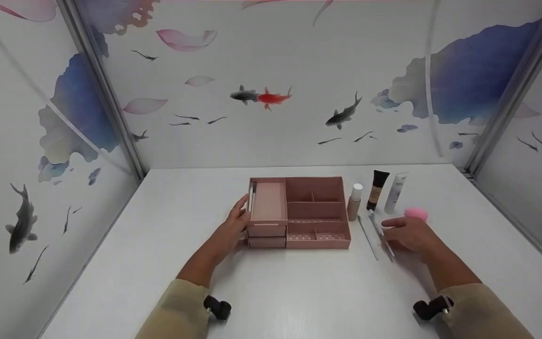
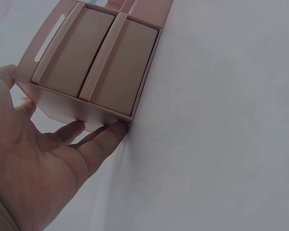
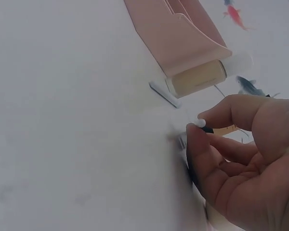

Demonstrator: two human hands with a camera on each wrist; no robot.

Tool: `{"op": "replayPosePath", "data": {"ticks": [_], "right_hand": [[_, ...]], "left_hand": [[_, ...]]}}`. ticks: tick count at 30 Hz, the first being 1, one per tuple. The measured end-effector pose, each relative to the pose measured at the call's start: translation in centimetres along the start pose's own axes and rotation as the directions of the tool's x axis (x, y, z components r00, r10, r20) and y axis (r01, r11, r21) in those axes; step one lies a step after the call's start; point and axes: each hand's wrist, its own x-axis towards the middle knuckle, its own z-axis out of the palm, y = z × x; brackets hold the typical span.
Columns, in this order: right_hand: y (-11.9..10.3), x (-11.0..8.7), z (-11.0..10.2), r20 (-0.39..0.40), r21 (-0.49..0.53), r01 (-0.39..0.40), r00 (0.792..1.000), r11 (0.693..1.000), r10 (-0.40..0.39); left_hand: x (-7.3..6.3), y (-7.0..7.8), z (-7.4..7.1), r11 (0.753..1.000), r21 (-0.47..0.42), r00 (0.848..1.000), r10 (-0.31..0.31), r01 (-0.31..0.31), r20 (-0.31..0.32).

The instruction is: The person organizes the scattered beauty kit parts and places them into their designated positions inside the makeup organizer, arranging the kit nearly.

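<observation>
My left hand [image 1: 228, 230] rests against the left side of a pink desktop organizer [image 1: 318, 226], its fingers spread along the wall. From the left wrist view, fingertips touch that side beside two stacked drawers [image 2: 118, 67]. My right hand [image 1: 407, 234] is over the table, right of the organizer. Its thumb and a finger pinch the white end of a slim stick [image 3: 198, 123]; most of the stick is hidden in the right wrist view. Another thin pale stick [image 1: 369, 238] lies between it and the organizer. Inside the organizer's left slot stands a thin white brush-like stick [image 1: 251, 197].
Beside the organizer stands a foundation bottle [image 1: 354, 205] with a white cap. Farther right are a black-capped tube [image 1: 376, 192] and a white tube [image 1: 394, 194]. A pink makeup sponge [image 1: 416, 214] sits just behind my right hand. Printed panels [image 1: 299, 56] enclose the white table [image 1: 290, 292].
</observation>
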Motion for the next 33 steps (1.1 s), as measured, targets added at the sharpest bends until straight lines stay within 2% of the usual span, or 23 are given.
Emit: {"op": "replayPosePath", "data": {"ticks": [7, 17, 23, 33], "right_hand": [[-0.4, 0.0, -0.1, 0.005, 0.126, 0.013, 1.000, 0.992, -0.014], [-1.8, -0.9, -0.2, 0.015, 0.323, 0.006, 1.000, 0.947, -0.011], [-2.5, -1.5, -0.1, 0.018, 0.373, 0.041, 0.998, 0.927, -0.052], [-3.8, -2.9, 0.0, 0.035, 0.397, 0.073, 0.995, 0.915, -0.095]], "left_hand": [[0.1, -0.1, -0.1, 1.000, -0.002, 1.000, 0.009, -0.009, 0.002], [0.1, -0.3, -0.2, 1.000, 0.013, 1.000, 0.015, -0.015, 0.004], [0.0, -0.3, -0.2, 1.000, 0.016, 1.000, 0.004, -0.004, -0.003], [0.1, -0.3, -0.1, 1.000, 0.021, 1.000, 0.002, -0.002, -0.014]]}}
